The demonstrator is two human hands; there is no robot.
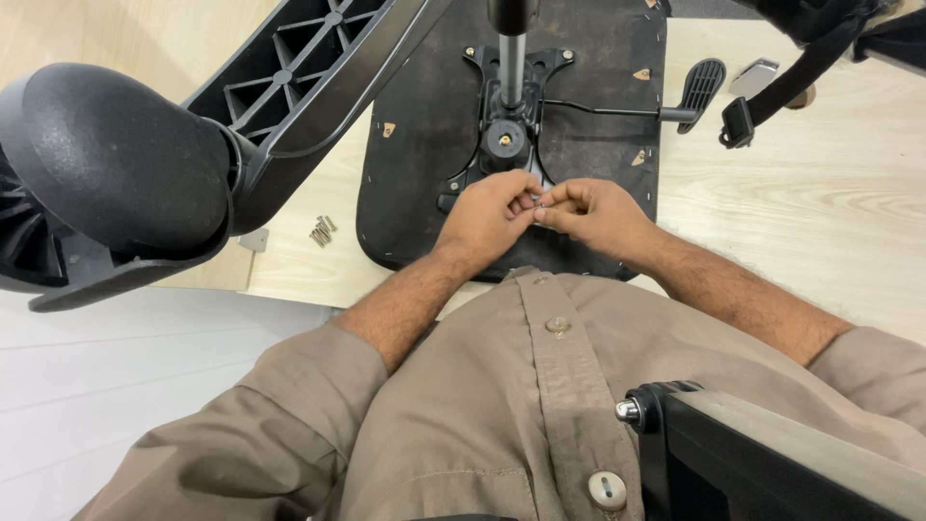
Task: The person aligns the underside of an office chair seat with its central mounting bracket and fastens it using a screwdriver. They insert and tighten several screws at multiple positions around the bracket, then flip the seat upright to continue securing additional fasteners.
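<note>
Hands (540, 207) pinch small shiny metal washer (537, 202) above matte black seat underside (415, 145).

no packages, no labels, no signs, no screens anywhere in view

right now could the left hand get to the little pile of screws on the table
Probably yes. The pile of screws lies on bare wooden table, just left of the upturned chair seat, and nothing lies between it and the left hand. That hand is pinching a small metal part with the right hand, though.
</note>
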